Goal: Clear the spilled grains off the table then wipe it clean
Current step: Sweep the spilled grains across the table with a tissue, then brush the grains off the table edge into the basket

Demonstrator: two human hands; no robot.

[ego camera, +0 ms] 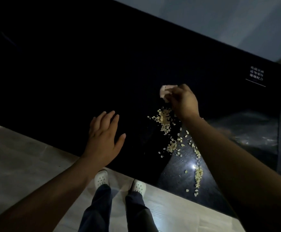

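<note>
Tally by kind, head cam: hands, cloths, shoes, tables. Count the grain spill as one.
Hands: 2 (left hand, right hand)
Pinkish cloth: 1
Grain spill: 1
White clogs: 2
Black table: 1
Total: 7

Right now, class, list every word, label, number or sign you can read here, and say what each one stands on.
White notice, far right corner of the black table: three short lines of Chinese characters above a thin rule, too blurred to read.
Nothing else bears text, including the cloth in the right hand.
</note>
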